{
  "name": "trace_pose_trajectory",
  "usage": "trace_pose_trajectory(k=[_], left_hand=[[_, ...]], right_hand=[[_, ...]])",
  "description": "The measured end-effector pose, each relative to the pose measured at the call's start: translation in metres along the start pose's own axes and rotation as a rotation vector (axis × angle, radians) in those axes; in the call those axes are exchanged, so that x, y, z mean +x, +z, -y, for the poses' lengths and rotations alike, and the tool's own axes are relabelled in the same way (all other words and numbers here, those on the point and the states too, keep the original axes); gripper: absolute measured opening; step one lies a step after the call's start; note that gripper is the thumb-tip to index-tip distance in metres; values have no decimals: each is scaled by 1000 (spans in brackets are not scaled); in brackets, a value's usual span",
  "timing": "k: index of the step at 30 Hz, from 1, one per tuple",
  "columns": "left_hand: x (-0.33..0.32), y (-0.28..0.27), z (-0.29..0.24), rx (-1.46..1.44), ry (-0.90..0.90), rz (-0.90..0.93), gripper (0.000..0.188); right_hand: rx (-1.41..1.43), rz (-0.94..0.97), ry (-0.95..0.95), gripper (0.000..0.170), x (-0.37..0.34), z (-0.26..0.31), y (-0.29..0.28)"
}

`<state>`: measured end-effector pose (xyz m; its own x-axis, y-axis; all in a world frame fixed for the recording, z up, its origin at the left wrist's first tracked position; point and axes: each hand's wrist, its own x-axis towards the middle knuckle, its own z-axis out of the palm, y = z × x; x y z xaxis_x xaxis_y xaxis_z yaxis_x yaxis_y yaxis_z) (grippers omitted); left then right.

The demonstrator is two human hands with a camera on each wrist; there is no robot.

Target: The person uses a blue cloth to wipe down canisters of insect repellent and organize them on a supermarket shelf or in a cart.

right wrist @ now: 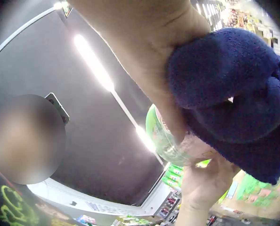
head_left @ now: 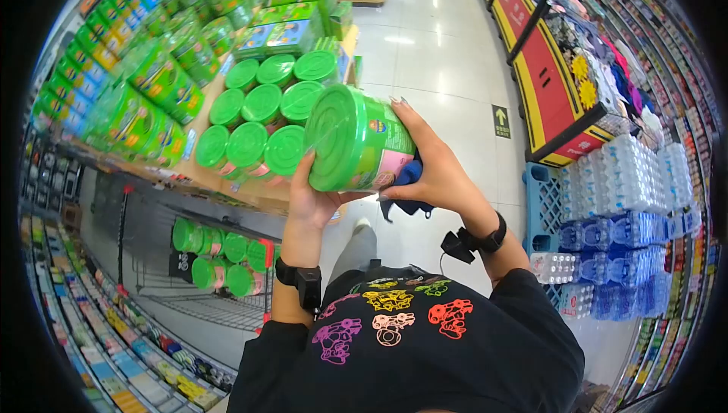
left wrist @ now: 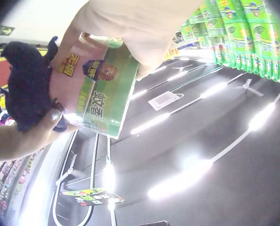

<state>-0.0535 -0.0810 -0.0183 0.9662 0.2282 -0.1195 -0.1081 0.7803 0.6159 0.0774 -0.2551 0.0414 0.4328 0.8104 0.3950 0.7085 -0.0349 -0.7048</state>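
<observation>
A green-lidded plastic tub of mosquito coils is held up in front of the body, tilted with its lid toward the left. My left hand grips it low on the lid side, the thumb against the lid's edge. Around the base end my right hand spreads its fingers and thumb, with a dark blue cloth held in it against the tub. The left wrist view shows the tub's pink and green label beside the cloth.
Rows of matching green-lidded tubs stand on a display at left. Below it, a wire shopping cart holds several more tubs. Stacked water bottles and a red-yellow clothing bin line the right side of the aisle.
</observation>
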Motion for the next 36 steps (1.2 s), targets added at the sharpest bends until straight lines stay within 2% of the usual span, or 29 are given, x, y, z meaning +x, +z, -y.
trace_pose_trajectory(k=[3, 8, 12, 15, 16, 20, 23, 24, 26, 27, 29, 30, 33, 36], left_hand=[[40, 5, -5, 65, -23, 25, 62], [116, -4, -36, 237, 44, 59, 59], [164, 6, -71, 554, 288, -124, 66], [196, 6, -104, 773, 403, -63, 69], [205, 5, -110, 844, 431, -46, 72], [232, -3, -128, 1154, 523, -139, 84], [247, -16, -134, 1106, 606, -149, 83], [254, -21, -133, 1052, 697, -151, 82], [260, -18, -133, 1039, 695, -252, 81], [262, -16, -134, 1031, 698, -306, 81], [264, -12, -137, 1192, 696, -389, 82], [267, -11, -139, 1273, 693, -434, 82], [287, -7, -140, 1353, 677, -522, 83], [306, -4, -141, 1442, 612, -636, 81]], right_hand=[[2, -43, 40, 108, 17, -32, -8], [107, -131, 45, 110, 70, -93, -10], [304, -133, 51, 111, 130, -135, -11], [397, -41, 53, 109, 171, -178, -13], [600, -8, 130, 107, 182, -188, -12], [1010, 89, 297, 98, 215, -210, -9], [1091, 211, 339, 89, 240, -218, -8], [1120, 261, 354, 85, 247, -226, -6], [1173, 372, 387, 78, 262, -244, 1], [1091, 472, 379, 76, 270, -254, 3], [921, 669, 337, 70, 288, -276, 8], [777, 684, 266, 68, 293, -293, 15], [751, 848, 226, 66, 314, -298, 13], [812, 906, 224, 62, 336, -325, 10]])
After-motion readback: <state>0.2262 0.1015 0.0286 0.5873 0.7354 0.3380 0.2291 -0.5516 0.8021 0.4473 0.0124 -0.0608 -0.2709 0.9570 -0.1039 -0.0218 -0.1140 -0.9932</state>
